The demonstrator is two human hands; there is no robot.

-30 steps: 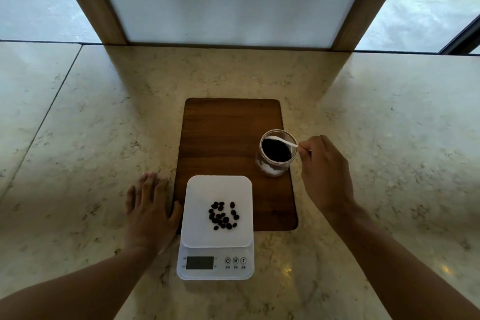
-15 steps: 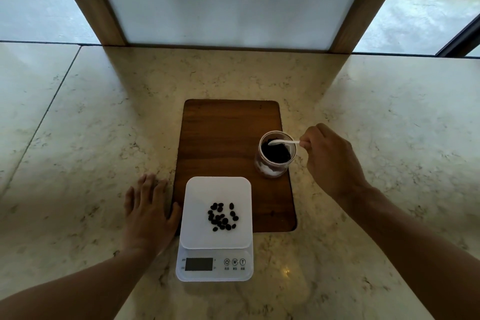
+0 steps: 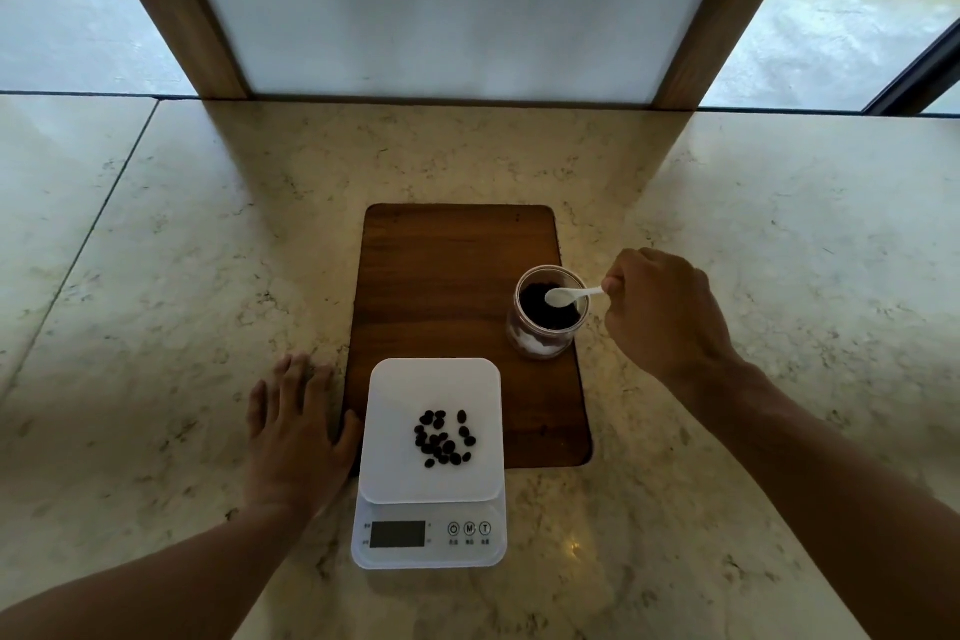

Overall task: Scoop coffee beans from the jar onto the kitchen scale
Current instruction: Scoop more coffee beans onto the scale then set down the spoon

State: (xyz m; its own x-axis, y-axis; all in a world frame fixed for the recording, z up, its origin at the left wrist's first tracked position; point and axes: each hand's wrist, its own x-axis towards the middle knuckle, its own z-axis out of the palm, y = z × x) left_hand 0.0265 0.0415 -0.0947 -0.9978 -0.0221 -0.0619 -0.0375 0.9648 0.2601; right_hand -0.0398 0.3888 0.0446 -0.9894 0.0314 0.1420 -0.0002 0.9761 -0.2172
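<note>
board (image 3: 457, 276) bare behind scale (image 3: 431, 431), jar (image 3: 548, 312) right

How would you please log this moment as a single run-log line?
phase: scooping | right hand: holds white spoon in jar | left hand: flat on counter | scale: beans on platform

Spoon (image 3: 569, 295) handle's end inside the right hand (image 3: 662, 314); scale (image 3: 429, 543) display unreadably dark; both forearms frame-cut.

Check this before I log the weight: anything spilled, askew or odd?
Nothing spilled: the coffee beans all sit on the scale platform. One oddity: the scale's display looks blank. The jar stands upright on the wooden board.
</note>
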